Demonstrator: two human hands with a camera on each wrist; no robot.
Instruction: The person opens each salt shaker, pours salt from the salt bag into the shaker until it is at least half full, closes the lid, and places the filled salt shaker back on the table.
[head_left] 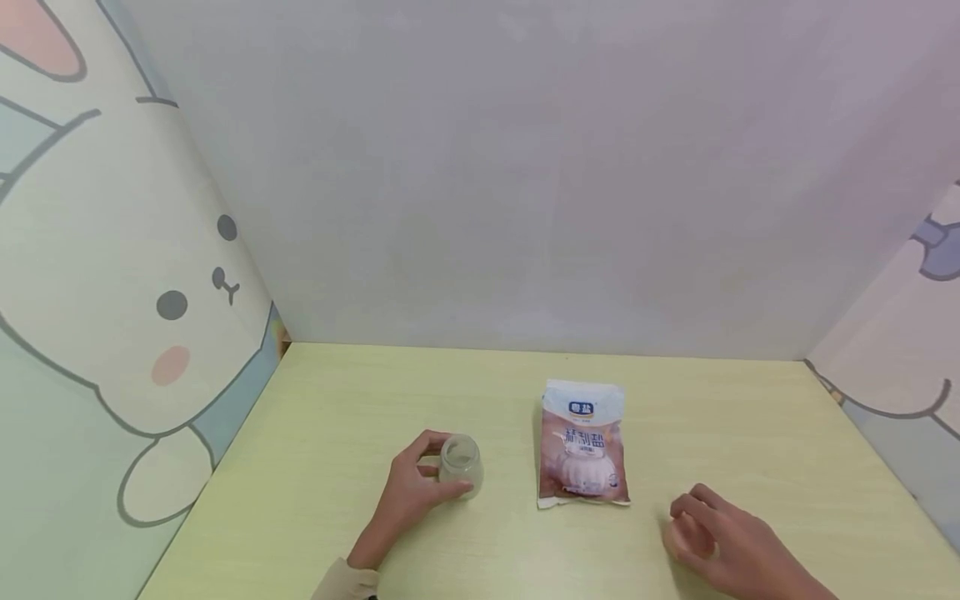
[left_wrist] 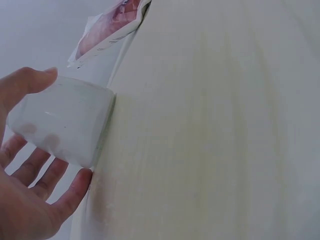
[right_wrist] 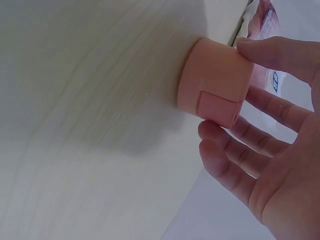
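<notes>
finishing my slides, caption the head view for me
Left hand grips a jar, right hand holds an orange cylinder, packet between them.

The yellow table bears a salt packet; a jar stands left of it, an orange cylinder right.

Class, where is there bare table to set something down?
Free table lies between jar and bag, and right of the bag beyond the right hand. It's crowded where the left hand grips the jar and the right holds a pinkish cylinder.

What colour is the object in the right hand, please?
The object is orange-pink, clearest in the right wrist view.
</notes>
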